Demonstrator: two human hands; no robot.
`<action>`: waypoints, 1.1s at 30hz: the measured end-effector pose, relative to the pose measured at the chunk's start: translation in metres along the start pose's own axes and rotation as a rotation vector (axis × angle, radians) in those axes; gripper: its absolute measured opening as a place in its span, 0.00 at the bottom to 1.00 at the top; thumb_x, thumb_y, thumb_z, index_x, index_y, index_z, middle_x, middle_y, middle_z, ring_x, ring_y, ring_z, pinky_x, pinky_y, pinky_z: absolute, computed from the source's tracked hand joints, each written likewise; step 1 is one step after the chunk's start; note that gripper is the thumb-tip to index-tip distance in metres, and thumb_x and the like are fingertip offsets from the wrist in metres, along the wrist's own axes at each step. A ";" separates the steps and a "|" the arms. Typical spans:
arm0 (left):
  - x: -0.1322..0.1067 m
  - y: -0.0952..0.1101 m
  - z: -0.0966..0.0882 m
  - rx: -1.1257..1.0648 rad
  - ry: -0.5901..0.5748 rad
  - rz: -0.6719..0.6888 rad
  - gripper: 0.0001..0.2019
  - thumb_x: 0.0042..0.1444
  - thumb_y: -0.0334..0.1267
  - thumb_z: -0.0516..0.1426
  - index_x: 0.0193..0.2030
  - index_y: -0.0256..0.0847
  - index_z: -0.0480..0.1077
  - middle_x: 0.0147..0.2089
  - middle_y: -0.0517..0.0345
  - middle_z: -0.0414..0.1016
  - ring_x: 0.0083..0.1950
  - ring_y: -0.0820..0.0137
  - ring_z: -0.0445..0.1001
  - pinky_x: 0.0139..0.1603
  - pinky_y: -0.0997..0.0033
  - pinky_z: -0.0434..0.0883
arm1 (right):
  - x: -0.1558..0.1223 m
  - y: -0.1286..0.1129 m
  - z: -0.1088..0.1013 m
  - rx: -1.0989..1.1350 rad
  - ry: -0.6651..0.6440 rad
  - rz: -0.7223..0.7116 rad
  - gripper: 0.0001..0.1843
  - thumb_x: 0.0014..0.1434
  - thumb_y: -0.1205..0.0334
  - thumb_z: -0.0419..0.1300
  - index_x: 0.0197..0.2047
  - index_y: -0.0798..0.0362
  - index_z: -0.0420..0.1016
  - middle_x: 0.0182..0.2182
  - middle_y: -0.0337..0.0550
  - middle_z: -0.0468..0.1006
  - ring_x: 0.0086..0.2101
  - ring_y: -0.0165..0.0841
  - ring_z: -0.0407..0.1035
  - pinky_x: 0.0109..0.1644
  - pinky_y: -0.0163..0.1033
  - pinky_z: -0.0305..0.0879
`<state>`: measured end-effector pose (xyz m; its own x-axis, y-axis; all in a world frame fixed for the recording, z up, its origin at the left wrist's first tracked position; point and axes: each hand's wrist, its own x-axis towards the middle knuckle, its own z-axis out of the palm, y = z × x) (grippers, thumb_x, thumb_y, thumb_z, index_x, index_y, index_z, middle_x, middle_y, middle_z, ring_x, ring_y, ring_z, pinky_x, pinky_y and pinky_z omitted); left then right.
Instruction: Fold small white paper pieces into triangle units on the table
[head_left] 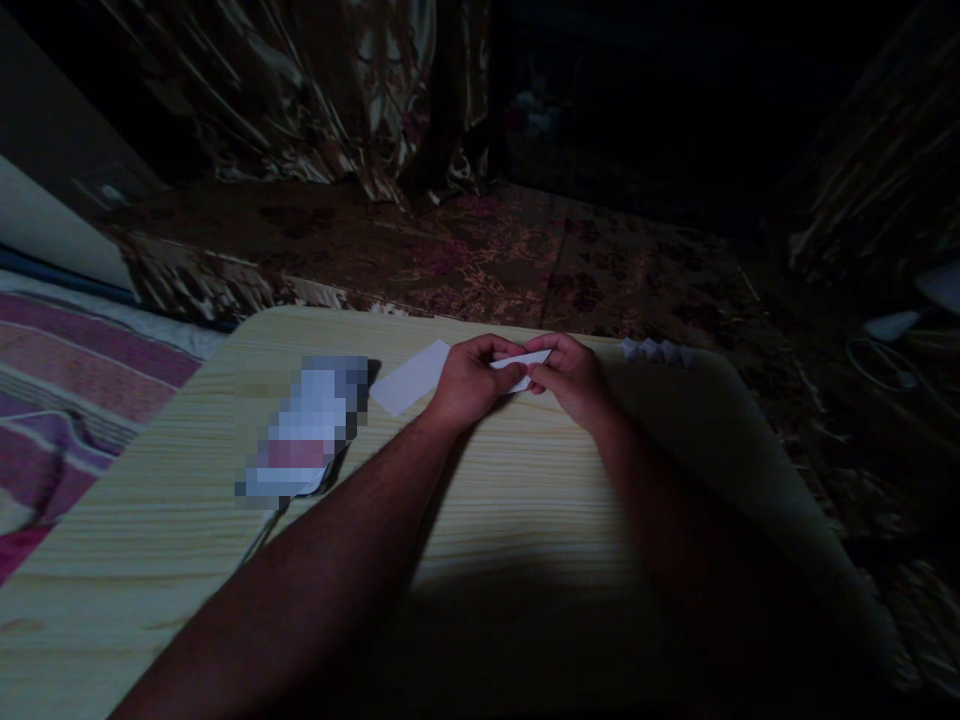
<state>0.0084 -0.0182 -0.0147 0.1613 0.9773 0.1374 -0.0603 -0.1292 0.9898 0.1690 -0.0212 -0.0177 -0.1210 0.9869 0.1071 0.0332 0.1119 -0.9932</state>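
Over the pale wood-grained tabletop (517, 490), the left hand (472, 378) and right hand (571, 372) pinch a white paper strip (537, 357), seemingly part-folded, with four small pale angular pieces (651, 350) apparently finished and a flat white rectangular sheet (412, 378) unworked.

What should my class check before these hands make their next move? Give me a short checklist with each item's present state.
1. Paper held by both hands: ok; left hand and right hand grip the white paper.
2. Creases lined up: cannot tell; fingers cover much of it.
3. Second paper in sight: ok; it lies beside the left hand on the table.
4. Small pale pieces apart from the hands: ok; they sit in a row beyond the right hand.
5. Cord free of the left forearm: cannot tell.
6. Even lighting: not ok; the table's right side is dark.
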 end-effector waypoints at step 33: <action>-0.001 -0.003 0.000 0.051 -0.087 0.055 0.14 0.42 0.37 0.67 0.36 0.36 0.72 0.32 0.56 0.77 0.30 0.72 0.73 0.32 0.74 0.69 | -0.005 -0.002 0.001 -0.231 0.083 -0.052 0.06 0.48 0.59 0.62 0.28 0.54 0.74 0.19 0.35 0.71 0.21 0.27 0.63 0.26 0.33 0.57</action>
<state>0.0084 -0.0187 -0.0181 0.2444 0.9504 0.1925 -0.0217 -0.1931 0.9809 0.1689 -0.0263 -0.0161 -0.0472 0.9842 0.1705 0.2561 0.1769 -0.9503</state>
